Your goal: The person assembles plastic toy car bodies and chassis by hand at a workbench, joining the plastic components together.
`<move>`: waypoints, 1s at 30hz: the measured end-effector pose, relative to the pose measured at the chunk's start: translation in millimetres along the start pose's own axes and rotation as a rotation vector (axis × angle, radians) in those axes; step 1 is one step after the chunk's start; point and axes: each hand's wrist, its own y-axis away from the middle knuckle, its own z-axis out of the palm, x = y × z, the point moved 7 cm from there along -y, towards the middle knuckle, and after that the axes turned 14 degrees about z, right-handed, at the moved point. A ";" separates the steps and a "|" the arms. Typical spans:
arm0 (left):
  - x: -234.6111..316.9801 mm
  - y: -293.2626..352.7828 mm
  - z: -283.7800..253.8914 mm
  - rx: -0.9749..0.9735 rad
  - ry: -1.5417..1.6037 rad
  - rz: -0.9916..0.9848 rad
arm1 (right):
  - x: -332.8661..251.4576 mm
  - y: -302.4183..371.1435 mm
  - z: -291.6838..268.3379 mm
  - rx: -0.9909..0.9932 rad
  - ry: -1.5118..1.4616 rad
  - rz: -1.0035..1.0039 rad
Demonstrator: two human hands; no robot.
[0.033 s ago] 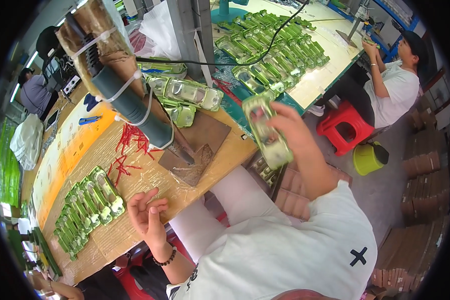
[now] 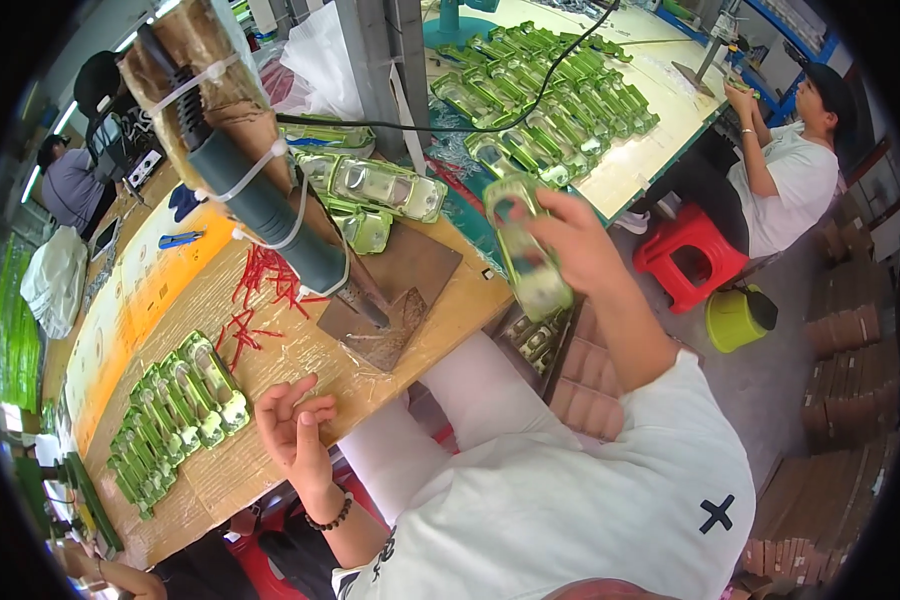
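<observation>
My right hand (image 2: 578,240) grips a green car-shaped plastic shell (image 2: 535,280) with clear parts, held in the air off the table's right edge. The shell is slightly blurred, and part of it is hidden by the fingers. Over the front edge of the table, my left hand (image 2: 298,425) has its palm up, fingers loosely bent and apart, with nothing in it. A row of similar green shells (image 2: 185,405) stands on the table to its left. More green shells (image 2: 385,188) are heaped behind the metal base plate.
A dark hand tool (image 2: 270,215) is strapped to a wrapped post on a metal plate (image 2: 410,275). Red strips (image 2: 260,285) and a blue cutter (image 2: 180,240) lie on the wooden table (image 2: 230,460). Rows of green shells (image 2: 560,95) fill another table. A co-worker (image 2: 785,180) sits at right.
My right hand has shifted slightly up and to the left, carrying the green shell with it. My left hand stays where it was.
</observation>
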 end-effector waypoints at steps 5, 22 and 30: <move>0.7 -1.4 2.8 0.011 0.009 -0.002 | -47.7 -44.2 13.6 0.484 0.868 -0.308; 1.5 -0.4 5.3 -0.022 0.016 -0.031 | -21.7 -16.7 35.9 0.677 1.441 -0.586; 0.6 0.3 2.1 -0.024 -0.012 0.001 | -16.7 -25.9 20.0 0.520 1.168 -0.619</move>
